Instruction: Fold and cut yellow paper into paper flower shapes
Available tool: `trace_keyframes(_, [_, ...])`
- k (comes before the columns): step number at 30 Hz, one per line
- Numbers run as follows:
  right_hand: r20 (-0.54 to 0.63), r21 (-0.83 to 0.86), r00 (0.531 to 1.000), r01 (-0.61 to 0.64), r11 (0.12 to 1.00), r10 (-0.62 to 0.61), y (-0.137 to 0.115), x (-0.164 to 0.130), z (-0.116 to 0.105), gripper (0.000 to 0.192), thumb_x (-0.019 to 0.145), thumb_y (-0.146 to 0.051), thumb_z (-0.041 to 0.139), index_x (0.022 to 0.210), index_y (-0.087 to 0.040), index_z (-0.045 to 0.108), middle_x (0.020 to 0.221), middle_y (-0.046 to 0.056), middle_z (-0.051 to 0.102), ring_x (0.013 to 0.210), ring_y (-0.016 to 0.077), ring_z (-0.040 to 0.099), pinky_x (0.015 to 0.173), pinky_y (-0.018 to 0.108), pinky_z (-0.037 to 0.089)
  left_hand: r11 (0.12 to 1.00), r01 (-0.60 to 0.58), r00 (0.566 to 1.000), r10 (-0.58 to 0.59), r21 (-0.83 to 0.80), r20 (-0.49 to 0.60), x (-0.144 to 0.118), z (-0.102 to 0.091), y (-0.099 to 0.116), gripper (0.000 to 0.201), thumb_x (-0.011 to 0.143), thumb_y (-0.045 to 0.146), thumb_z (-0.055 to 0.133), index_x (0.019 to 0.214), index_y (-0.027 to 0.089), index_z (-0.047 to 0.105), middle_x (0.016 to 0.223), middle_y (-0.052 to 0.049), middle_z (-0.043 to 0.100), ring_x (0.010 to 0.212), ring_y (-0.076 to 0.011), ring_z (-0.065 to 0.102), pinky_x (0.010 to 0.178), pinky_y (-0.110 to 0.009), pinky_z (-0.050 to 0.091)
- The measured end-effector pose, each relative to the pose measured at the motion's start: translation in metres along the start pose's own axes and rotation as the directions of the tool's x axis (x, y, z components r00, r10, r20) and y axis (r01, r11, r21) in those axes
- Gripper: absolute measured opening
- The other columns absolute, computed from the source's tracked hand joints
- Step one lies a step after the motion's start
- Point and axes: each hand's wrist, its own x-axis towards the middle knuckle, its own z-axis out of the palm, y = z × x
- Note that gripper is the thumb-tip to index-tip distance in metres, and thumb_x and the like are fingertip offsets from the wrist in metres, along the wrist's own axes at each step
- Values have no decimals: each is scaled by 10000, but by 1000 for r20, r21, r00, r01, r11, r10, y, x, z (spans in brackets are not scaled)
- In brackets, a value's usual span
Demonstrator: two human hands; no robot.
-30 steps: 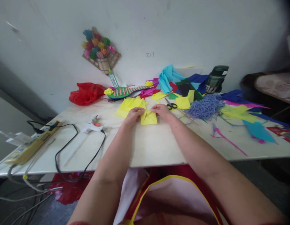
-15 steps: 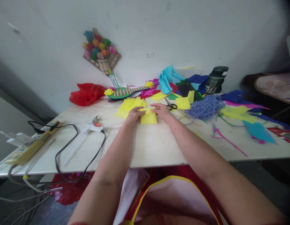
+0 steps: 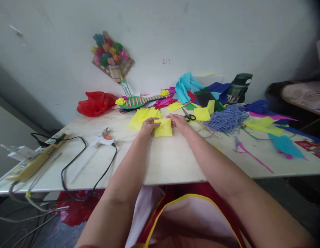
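One scissors [image 3: 189, 117], one glue gun [image 3: 101, 140], two hands.

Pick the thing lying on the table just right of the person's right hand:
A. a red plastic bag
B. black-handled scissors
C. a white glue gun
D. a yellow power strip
B: the black-handled scissors lie just beyond the right hand, while the glue gun, power strip and red bag all sit far to the left.
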Motion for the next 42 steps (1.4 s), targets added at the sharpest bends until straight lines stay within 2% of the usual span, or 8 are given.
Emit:
trace_keyframes(4, [-10,41,998,-61,997,62,0,2,-4,240,711,-363,544,732,-127,583,529,28,590,433,120,531,413,237,430,1000,-18,1000,18,15,4,2,-2,-2,482,463,238,750,905,152,578,550,31,548,491,-89,533,475,-196,409])
trace_keyframes(9, [3,29,997,-75,997,75,-1,1,-5,120,622,-213,590,706,-129,585,495,9,574,429,122,527,408,236,429,1000,-29,1000,29,7,10,3,-3,-4,458,481,254,741,897,156,577,552,28,548,496,-96,539,464,-196,406])
trace_keyframes(15, [24,-8,995,-92,996,92,-3,-2,-4,171,588,-127,568,755,-146,598,524,-14,587,452,104,524,439,223,432,1000,-10,1000,11,-28,21,0,-2,-1,468,487,256,735,915,156,573,544,24,551,516,-105,550,482,-202,419])
trace_keyframes(24, [48,-7,997,-54,999,54,1,1,-5,287,580,-128,602,866,-149,591,632,-11,611,510,99,543,478,222,436,997,17,1000,-15,-81,20,-4,2,2,468,491,232,725,920,142,560,617,-1,598,555,-121,576,529,-226,449])
trace_keyframes(32, [-21,-56,1000,-13,998,12,0,-1,-1,215,607,-142,572,819,-137,607,569,-21,581,426,76,490,407,200,397,995,55,998,-53,-78,20,-8,5,7,481,531,233,697,985,164,556,619,7,595,537,-101,563,540,-224,450])
trace_keyframes(37, [-48,-108,999,1,994,-6,1,1,1,183,646,-154,524,803,-136,616,536,-24,564,411,75,467,399,204,390,995,44,998,-41,-87,40,-8,5,6,408,527,237,695,912,154,591,639,-1,606,554,-104,566,544,-227,447])
trace_keyframes(42, [-50,-128,999,-19,992,13,0,0,2,239,684,-180,495,878,-126,624,530,-15,563,425,89,479,409,212,394,995,50,999,-48,-85,26,-6,3,3,356,509,222,699,843,145,602,623,1,605,537,-100,555,530,-226,439])
